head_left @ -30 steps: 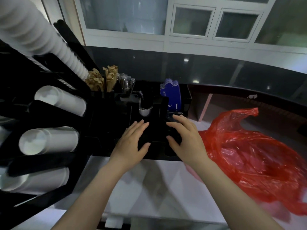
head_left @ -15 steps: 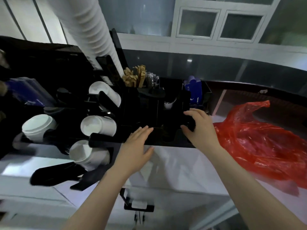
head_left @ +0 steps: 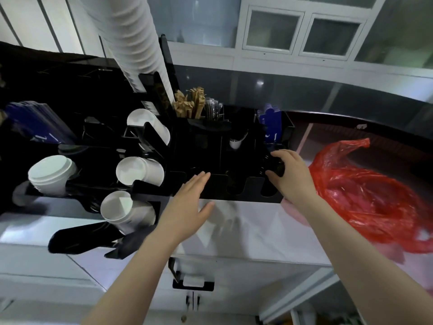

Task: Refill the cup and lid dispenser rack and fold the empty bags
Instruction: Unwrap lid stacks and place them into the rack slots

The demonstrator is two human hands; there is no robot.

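On a white counter below glass-fronted cabinets, the black rack sits against the wall, left hand flat with fingers together, right hand curled around its corner beside 1 red bag.

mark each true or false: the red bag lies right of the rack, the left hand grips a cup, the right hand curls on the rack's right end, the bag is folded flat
1. The red bag lies right of the rack. True.
2. The left hand grips a cup. False: its fingers are straight at the rack's front edge, holding nothing.
3. The right hand curls on the rack's right end. True.
4. The bag is folded flat. False: it lies crumpled and open on the counter.
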